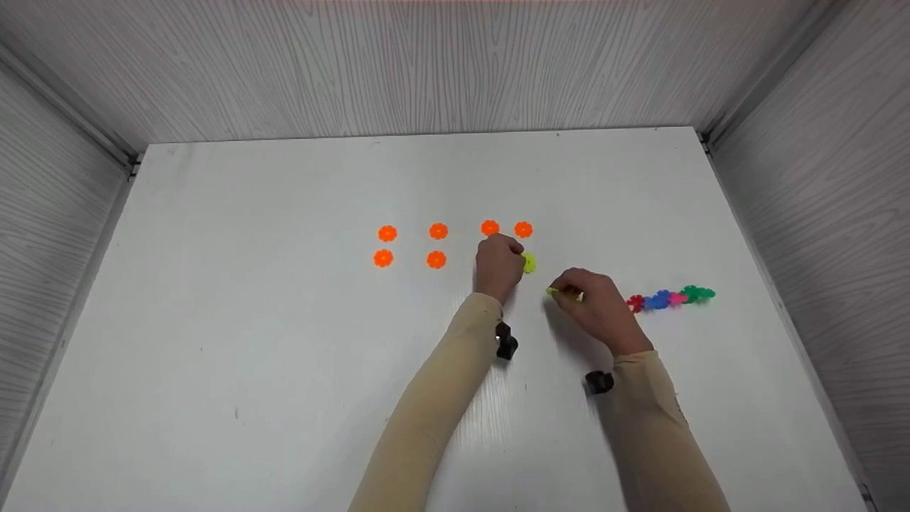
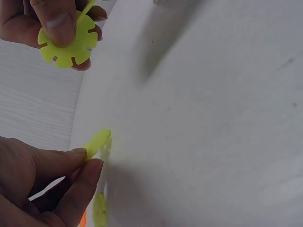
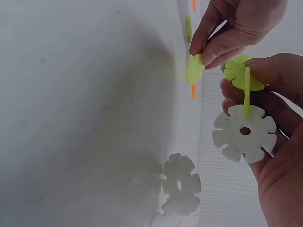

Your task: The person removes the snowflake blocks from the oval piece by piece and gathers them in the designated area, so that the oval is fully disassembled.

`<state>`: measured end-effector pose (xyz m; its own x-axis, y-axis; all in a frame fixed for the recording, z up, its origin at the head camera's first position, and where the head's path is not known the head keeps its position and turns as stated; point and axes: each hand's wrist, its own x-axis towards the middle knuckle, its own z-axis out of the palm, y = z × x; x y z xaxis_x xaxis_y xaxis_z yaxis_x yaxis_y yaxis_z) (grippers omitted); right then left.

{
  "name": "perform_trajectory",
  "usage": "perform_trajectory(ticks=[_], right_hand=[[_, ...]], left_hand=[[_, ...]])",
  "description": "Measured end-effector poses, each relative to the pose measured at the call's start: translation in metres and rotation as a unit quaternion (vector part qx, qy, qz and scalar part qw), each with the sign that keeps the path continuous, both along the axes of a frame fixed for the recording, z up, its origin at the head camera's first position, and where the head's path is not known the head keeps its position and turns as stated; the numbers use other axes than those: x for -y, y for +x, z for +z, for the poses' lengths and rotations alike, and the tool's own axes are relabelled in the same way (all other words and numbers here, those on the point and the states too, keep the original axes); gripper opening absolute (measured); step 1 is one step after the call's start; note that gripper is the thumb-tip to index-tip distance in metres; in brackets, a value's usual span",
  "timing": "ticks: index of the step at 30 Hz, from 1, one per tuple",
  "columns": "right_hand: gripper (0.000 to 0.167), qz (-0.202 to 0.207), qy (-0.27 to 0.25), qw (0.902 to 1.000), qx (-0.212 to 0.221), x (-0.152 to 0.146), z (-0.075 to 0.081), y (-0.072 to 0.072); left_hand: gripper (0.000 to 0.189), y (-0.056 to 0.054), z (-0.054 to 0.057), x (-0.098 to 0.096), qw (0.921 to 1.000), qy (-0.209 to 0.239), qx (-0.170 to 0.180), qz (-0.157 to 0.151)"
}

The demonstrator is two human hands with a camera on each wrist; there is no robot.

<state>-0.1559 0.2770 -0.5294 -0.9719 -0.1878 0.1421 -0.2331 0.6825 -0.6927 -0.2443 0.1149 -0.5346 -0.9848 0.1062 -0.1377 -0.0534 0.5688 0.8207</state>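
Observation:
My left hand (image 1: 500, 267) pinches a yellow flower-shaped disc (image 2: 99, 141) by its edge, between thumb and fingers, close over the table. A second yellow disc (image 3: 188, 29) lies beside that hand, hidden under it in the head view. My right hand (image 1: 593, 302) is raised off the table and grips a yellow notched disc (image 2: 68, 42), thumb on its face. Slotted across it is another yellow disc (image 3: 247, 92), seen edge-on, which joins a white disc (image 3: 244, 135) with a round centre hole. A gap separates the two hands.
Several orange discs (image 1: 438, 231) lie in two rows left of and beyond my left hand. Right of my right hand are linked red (image 1: 635, 304), blue (image 1: 661, 299), pink (image 1: 677, 299) and green discs (image 1: 693, 293). White discs (image 3: 182, 182) show low in the right wrist view. Walls border the table.

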Motion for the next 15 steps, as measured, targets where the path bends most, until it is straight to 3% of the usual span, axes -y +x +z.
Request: perform_trajectory(ticks=[8,12,15], right_hand=[[0.007,0.003,0.001,1.0000,0.009,0.002,0.000,-0.002],[0.007,0.002,0.001,0.9999,0.011,0.003,0.000,-0.003],[0.006,0.002,-0.005,0.9998,0.020,0.005,0.001,-0.003]], left_hand=[[0.025,-0.003,0.000,0.005,0.9998,-0.011,-0.015,0.005],[0.022,-0.001,0.001,0.015,0.9996,0.028,-0.010,0.000],[0.019,0.002,0.002,0.026,0.9956,0.091,0.005,-0.022]])
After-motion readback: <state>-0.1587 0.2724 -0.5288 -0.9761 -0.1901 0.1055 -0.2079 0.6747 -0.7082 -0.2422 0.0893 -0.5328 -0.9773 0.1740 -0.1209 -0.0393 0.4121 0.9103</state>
